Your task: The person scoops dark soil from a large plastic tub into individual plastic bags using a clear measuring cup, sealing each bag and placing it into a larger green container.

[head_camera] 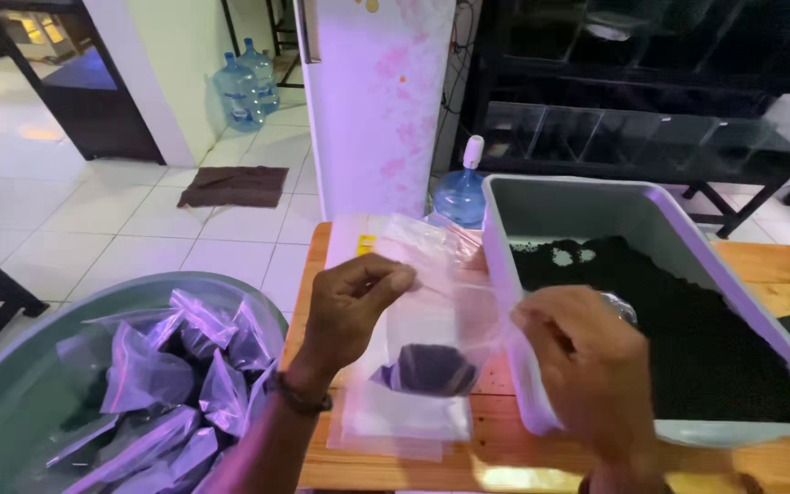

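White tile floor running left, water jugs standing by the wall. Green tub holding filled bags. Left hand and right hand pinching a clear bag over the wooden tabletop. Grey tray sitting right, holding dark soil.

Narrow bare wooden table strip between grey tray and green basin.

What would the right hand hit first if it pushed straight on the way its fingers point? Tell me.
The right hand points left, pinching the clear plastic zip bag with a dark clump at its bottom. Past that bag, the left hand holding its other edge looks next in line, though depth is uncertain.
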